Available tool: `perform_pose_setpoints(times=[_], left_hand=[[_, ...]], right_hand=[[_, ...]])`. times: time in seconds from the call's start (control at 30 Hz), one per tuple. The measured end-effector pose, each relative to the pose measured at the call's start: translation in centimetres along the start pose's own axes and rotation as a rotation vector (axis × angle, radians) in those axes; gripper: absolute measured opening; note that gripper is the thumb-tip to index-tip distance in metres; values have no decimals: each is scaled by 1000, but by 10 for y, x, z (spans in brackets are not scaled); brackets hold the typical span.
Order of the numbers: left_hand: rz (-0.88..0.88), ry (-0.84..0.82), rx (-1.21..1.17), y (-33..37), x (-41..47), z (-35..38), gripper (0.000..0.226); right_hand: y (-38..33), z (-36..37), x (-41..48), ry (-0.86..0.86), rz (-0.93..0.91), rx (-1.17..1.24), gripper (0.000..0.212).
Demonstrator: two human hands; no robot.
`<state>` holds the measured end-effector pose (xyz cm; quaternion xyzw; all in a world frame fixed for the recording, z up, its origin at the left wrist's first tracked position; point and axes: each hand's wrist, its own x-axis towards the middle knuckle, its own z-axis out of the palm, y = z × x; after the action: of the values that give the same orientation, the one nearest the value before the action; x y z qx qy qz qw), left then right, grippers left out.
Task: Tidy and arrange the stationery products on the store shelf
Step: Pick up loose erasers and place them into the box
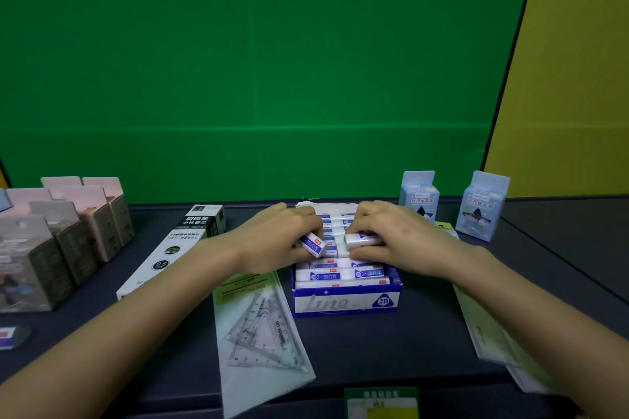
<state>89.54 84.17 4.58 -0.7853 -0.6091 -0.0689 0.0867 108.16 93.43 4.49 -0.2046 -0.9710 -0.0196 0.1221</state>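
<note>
- Nine o'clock on the shelf [391, 350]: grey and pink cartons [68, 241] upright in close rows, apparently sorted already. At eight o'clock, a small loose packet [10, 337], too blurred to identify and seemingly not yet placed.
- Ten o'clock from the eraser tray [345, 303]: long white refill box [163, 258] lying flat and askew, probably awaiting straightening.
- Left hand [279, 235]: fingers curled round one sleeved eraser [312, 244], held just above the tray's middle rows.
- Seven o'clock from the tray: set-square pack [262, 326] lying flat and tilted, likely left to do.
- Centre: the blue tray itself, near rows filled and level, middle rows hidden by the hands. Filling judged well advanced but not finished.
- Right hand [394, 231]: thumb and fingers pinching a second eraser [362, 240], turned sideways above the tray.
- One and two o'clock: two pale blue boxes [419, 196] [481, 207] upright and apart, seemingly in place.
- Four o'clock: ruler pack [486, 326] flat and slanted, partly hidden by the right forearm, yet to be squared up.
</note>
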Motion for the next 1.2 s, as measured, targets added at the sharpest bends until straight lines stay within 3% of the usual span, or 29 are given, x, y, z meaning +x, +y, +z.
perform_pose_setpoints(times=[0.2, 0.37, 0.43, 0.63, 0.73, 0.8, 0.9, 1.03, 1.2], left_hand=[[-16, -13, -89, 4, -4, -2, 21], [-91, -33, -369, 6, -19, -13, 18], [-89, -39, -423, 6, -25, -19, 17], [-41, -29, -365, 4, -33, -27, 19], [-31, -47, -359, 5, -33, -24, 21], [-61, -71, -423, 6, -34, -23, 18], [-100, -94, -507, 6, -35, -22, 19], [-84, 0, -440, 5, -32, -20, 16], [-99, 123, -337, 3, -28, -11, 20]], right_hand=[[2, 0, -3, 8, 2, -20, 28], [0, -7, -12, -23, 8, 96, 29], [-1, -10, -18, -68, 45, 142, 39], [-3, -17, -29, -87, 94, 376, 28], [-4, -17, -30, -74, 73, 385, 36], [-3, -17, -28, -72, 63, 381, 45], [0, -16, -26, -52, 60, 414, 38], [4, -15, -24, -21, 95, 524, 23], [5, -12, -22, -72, 111, 485, 22]])
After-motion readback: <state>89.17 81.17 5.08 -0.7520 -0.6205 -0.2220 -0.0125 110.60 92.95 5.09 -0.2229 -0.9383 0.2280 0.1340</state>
